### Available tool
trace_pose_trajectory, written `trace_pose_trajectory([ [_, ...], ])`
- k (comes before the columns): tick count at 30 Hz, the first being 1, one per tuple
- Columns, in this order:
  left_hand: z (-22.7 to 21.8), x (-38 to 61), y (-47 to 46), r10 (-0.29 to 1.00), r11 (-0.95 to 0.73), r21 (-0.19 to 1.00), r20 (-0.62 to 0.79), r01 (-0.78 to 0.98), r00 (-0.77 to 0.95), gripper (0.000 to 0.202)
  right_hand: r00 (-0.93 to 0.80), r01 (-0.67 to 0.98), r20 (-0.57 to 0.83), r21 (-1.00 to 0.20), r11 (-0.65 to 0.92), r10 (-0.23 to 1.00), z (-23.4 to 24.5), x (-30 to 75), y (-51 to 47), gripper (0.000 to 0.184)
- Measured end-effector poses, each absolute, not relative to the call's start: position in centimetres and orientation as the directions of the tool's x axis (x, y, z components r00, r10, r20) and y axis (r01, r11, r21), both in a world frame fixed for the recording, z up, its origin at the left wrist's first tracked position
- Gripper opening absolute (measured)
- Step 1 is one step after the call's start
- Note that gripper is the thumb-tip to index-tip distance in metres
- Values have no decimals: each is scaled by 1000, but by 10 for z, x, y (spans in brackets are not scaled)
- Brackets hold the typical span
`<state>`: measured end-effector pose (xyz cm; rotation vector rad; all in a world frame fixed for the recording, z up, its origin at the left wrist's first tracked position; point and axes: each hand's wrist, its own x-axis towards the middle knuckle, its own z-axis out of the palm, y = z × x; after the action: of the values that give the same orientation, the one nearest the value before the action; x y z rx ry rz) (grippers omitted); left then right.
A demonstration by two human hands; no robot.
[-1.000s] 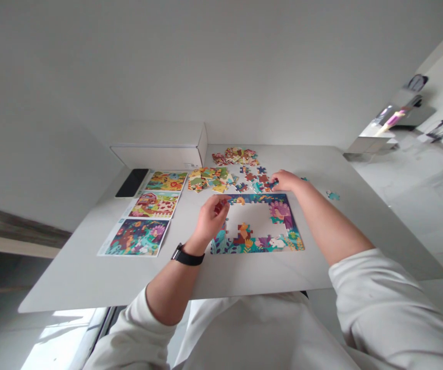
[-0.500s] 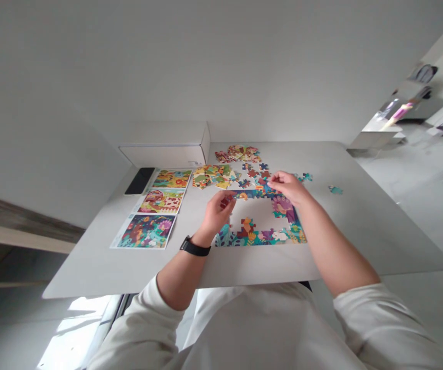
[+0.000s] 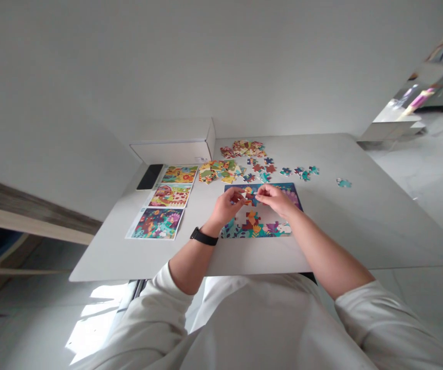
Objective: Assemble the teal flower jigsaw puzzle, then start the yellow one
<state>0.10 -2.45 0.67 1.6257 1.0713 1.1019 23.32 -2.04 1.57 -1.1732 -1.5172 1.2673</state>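
Head view: I have my left grip and right grip pinched almost shut on a small dark-blue cardboard jigsaw piece, held low over the open middle of the part-built floral jigsaw puzzle on the white worktop.

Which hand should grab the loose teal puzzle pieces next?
Probably the right hand: it is over the partly built jigsaw puzzle, on the side nearest the loose teal pieces. The left hand is farther away.
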Motion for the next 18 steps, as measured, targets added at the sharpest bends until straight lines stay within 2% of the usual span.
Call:
trace_pose_trajectory([
  [11, 3, 3, -21, 956, -223, 966, 190, 133, 223, 34, -239, 214, 88, -967, 141, 967, 10, 233, -21, 35],
  [18, 9, -2, -25, 951, -293, 895, 236, 336, 200, 23, -196, 297, 127, -937, 182, 972, 6, 234, -19, 30],
])
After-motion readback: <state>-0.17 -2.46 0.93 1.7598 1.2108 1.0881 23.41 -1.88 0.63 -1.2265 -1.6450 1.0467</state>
